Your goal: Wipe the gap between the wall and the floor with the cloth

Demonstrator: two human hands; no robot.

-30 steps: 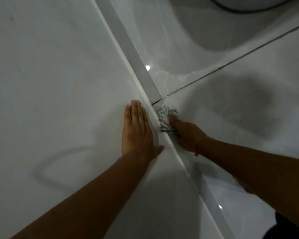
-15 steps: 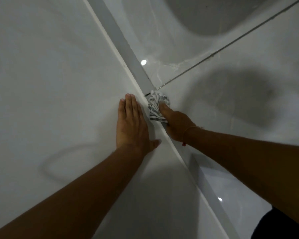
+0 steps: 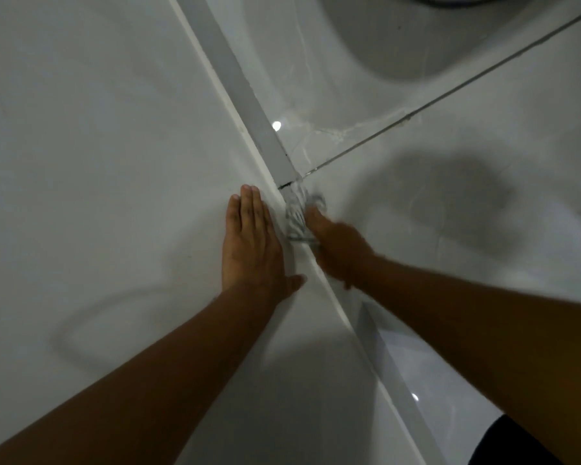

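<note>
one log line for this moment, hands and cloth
left hand: flat on wall | right hand: gripping cloth, blurred | cloth: at wall-floor gap | phase: wiping

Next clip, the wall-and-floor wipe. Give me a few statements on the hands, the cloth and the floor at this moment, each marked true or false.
1. The left hand lies flat and open on the wall. True.
2. The left hand holds the cloth. False: the right hand has it in its grip.
3. The cloth is at the gap, near where the floor's grout line meets the wall. True.
4. The right hand is sharp and still. False: it and the cloth are motion-blurred.
5. The floor is dark carpet. False: it is pale glossy tile.
</note>
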